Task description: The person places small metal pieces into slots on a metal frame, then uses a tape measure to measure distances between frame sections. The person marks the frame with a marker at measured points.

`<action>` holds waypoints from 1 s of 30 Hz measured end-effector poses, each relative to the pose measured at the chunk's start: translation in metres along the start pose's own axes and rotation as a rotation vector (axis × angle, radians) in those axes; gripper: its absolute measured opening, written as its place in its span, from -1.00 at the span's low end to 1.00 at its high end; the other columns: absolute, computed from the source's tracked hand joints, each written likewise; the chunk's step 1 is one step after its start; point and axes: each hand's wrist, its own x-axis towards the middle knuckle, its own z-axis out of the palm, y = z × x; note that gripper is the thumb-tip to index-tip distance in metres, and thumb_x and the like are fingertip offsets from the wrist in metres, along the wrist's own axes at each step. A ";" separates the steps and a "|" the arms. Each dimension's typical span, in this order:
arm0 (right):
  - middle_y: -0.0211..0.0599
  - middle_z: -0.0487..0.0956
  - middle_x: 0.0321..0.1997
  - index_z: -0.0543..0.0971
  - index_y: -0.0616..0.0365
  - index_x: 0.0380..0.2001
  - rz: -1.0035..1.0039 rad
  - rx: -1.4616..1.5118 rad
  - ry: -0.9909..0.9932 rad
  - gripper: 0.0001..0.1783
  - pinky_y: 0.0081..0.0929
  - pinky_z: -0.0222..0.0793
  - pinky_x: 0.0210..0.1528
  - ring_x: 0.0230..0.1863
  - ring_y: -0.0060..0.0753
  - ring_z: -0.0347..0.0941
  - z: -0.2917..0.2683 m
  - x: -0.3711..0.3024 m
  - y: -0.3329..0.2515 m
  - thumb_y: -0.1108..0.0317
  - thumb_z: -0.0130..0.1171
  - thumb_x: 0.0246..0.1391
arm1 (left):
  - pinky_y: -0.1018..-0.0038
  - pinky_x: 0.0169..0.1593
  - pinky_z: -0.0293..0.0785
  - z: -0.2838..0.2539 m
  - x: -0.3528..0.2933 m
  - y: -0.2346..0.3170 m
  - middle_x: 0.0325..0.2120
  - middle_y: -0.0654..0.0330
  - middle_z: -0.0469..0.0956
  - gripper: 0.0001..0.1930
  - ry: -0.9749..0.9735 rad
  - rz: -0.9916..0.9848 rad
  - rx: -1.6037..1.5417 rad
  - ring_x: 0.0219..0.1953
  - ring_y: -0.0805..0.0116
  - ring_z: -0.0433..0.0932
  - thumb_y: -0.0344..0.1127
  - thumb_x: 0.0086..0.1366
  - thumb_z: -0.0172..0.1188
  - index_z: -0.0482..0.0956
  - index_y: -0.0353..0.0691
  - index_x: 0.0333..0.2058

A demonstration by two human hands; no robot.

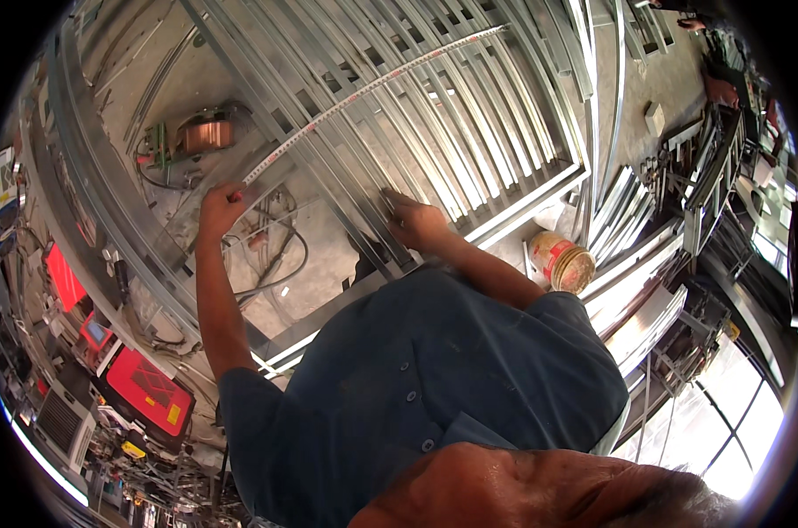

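My left hand (pixel 219 211) is closed on the near left end of a tape measure blade (pixel 346 99). The pale blade runs in a shallow arc across a metal frame with many parallel bars (pixel 430 141), reaching its far right part. Whether the blade's case is in my left hand cannot be made out. Close to my body, my right hand (pixel 419 223) is curled at a metal bar (pixel 355 211) of the frame, its fingertips on the bar. Part of that grip is hidden by the back of the hand.
A copper-coloured coil (pixel 207 135) and looped cables (pixel 297 255) lie on the floor within the frame's left part. A dirty bucket (pixel 564 264) stands right of my right arm. Metal lengths (pixel 623 211) are stacked farther right. A red-topped case (pixel 148 392) sits at the left.
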 end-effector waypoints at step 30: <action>-0.10 0.45 0.29 0.61 0.17 0.00 0.008 -0.158 -0.225 -0.57 -0.12 0.58 -0.26 -0.31 0.01 0.65 0.021 0.005 -0.051 0.30 0.10 0.05 | 0.42 -0.25 0.46 0.003 -0.005 0.002 -0.47 0.06 0.56 -0.57 0.036 0.027 -0.074 -0.44 0.26 0.53 -0.49 -0.10 0.17 0.68 -0.37 -0.16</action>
